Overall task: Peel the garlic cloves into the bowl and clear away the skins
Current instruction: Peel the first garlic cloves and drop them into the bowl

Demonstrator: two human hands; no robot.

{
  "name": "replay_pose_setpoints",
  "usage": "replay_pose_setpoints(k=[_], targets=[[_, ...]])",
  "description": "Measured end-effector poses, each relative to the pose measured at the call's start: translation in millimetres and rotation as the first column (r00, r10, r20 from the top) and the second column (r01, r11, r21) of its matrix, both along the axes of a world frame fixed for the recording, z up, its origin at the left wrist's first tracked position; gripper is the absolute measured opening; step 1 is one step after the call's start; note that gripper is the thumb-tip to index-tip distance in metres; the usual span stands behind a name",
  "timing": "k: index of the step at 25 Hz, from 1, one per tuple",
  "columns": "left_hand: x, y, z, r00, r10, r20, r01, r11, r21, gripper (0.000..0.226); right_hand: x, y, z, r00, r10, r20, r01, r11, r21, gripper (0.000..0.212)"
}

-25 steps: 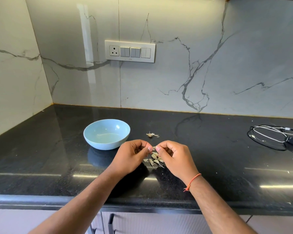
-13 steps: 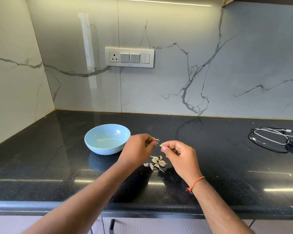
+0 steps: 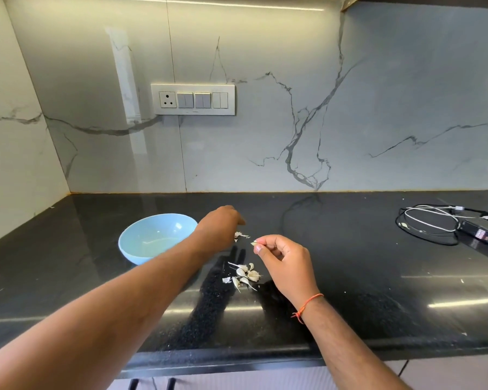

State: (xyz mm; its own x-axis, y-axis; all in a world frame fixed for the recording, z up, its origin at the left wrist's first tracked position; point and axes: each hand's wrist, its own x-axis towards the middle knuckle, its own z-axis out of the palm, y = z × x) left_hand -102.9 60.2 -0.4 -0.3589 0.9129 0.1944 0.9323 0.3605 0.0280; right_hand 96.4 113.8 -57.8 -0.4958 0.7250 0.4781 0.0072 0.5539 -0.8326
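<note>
A: What lies lowest in the frame?
B: Unpeeled garlic cloves [image 3: 244, 275] heaped at centre; just above, the right hand [image 3: 286, 261] pinches one clove [image 3: 253, 243] at its fingertips.
A: And the left hand [image 3: 219, 226]?
B: Over a scrap of skin [image 3: 240, 235], beside the blue bowl [image 3: 133, 250]; its fingers are hidden, so grip unclear; charger cables [image 3: 428, 220] far right.

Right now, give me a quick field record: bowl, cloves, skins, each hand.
bowl: light blue round bowl on the black counter, no cloves visible inside
cloves: small pile of unpeeled garlic cloves near the front, right of the bowl
skins: white scrap of garlic skin behind the pile
left hand: reaching over the skin scrap, grip hidden
right hand: pinching one small garlic clove in its fingers
</note>
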Motion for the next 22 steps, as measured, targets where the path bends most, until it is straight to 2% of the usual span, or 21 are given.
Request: replay_pose_setpoints(k=[3,4,6,8,9,11,13,15,18,22], targets=[[6.0,-7.1,4.7,0.999,0.053,0.003,-0.053,0.995,0.09,0.02,0.6,-0.4,-0.1,1.0,-0.005,-0.007,0.005,1.0,-0.001,0.006],[9.1,-10.1,7.7,0.997,0.071,-0.007,-0.07,0.993,0.091,0.018,0.6,-0.8,0.0,1.0,-0.005,-0.006,0.005,1.0,-0.001,0.006],[14.5,-18.5,10.5,0.999,0.054,0.007,-0.054,0.994,0.092,0.031,0.1,-1.2,0.8,1.0,-0.003,-0.011,0.003,1.0,-0.01,0.006],[26.4,-35.5,6.8,0.988,-0.037,0.15,0.009,0.983,0.183,0.057,0.9,-1.1,2.3,1.0,0.012,-0.026,-0.013,1.0,-0.024,0.007],[35.0,-46.9,1.8,0.968,-0.078,0.24,0.007,0.959,0.285,0.056,1.5,-1.4,2.8,0.999,0.025,-0.03,-0.025,0.999,-0.025,0.007],[52.1,-69.1,-13.5,0.91,-0.122,0.396,-0.078,0.889,0.452,0.037,2.8,-3.1,4.6,0.998,0.063,-0.016,-0.063,0.998,-0.014,0.009],[59.9,-87.9,-32.4,0.826,-0.182,0.534,-0.146,0.845,0.514,0.018,3.8,-6.6,6.4,0.992,0.123,0.006,-0.123,0.992,-0.009,0.01],[61.0,-100.0,-42.0,0.726,-0.249,0.641,-0.175,0.835,0.522,0.01,4.8,-9.0,7.0,0.983,0.183,0.025,-0.183,0.983,-0.007,0.01],[59.1,-104.9,-45.0,0.633,-0.336,0.697,-0.186,0.808,0.559,0.006,5.6,-9.8,6.6,0.975,0.209,0.071,-0.21,0.978,0.009,0.011],[51.5,-103.7,-49.7,0.59,-0.363,0.721,-0.223,0.785,0.578,0.008,2.4,-8.4,2.5,0.982,0.181,0.057,-0.182,0.983,0.012,0.014]])
